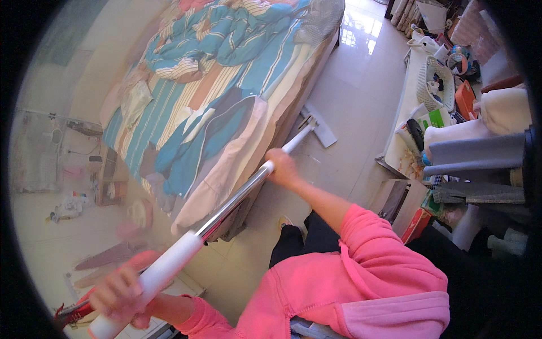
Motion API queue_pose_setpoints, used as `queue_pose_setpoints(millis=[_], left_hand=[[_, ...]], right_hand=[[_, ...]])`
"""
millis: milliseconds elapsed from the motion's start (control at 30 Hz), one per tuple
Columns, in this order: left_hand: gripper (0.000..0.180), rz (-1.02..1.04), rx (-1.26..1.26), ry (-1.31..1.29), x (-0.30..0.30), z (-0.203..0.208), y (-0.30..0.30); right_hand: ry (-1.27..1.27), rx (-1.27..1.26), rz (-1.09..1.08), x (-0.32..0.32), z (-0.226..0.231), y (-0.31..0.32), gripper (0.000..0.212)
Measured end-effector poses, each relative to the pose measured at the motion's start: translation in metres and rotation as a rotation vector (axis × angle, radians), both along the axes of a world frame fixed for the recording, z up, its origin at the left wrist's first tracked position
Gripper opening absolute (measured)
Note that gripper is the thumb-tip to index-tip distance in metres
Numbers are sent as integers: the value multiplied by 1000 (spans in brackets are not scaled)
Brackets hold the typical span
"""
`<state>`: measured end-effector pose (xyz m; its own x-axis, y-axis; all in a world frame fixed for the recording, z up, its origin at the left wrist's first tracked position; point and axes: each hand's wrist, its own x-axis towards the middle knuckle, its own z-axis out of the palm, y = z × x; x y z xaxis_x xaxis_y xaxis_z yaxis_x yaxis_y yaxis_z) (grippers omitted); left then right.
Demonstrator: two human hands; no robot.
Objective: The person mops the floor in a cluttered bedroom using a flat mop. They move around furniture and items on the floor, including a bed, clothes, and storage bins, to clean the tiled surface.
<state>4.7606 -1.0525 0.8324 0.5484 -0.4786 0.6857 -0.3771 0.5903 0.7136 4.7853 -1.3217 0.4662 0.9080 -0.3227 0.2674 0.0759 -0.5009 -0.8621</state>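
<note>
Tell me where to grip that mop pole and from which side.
Grip the mop pole as both hands do: left hand around the white top grip, right hand lower on the shaft, coming from above since it slants down to the floor head.

The left hand [121, 294] is seen low at the left edge of the view, blurred, its fingers curled shut in a full grip, with a pink sleeve drawn up to the wrist. The right hand [280, 166] is held further forward near the middle, closed in a fist, the forearm bare and stretched out straight. The pink sleeve is pushed back to the right elbow.
</note>
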Motion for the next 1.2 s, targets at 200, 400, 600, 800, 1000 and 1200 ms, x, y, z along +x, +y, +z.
queue_pose_setpoints(millis=[200,400,600,800,1000,1200], left_hand=[[26,292,-212,-21,-61,79,7],[29,804,-29,-107,-76,105,45],[32,585,-148,-53,-80,100,66],[25,748,173,131,-33,-36,29],[26,392,222,225,-49,-113,31],[34,115,123,223,-50,-79,208]], right_hand=[[-31,120,525,-57,44,83,25],[267,107,1032,-71,72,105,19],[120,26,783,-56,78,68,22],[183,-139,367,2,-12,-38,19],[108,-307,-133,-37,-78,-30,22],[-80,-199,-391,-108,-64,176,20]])
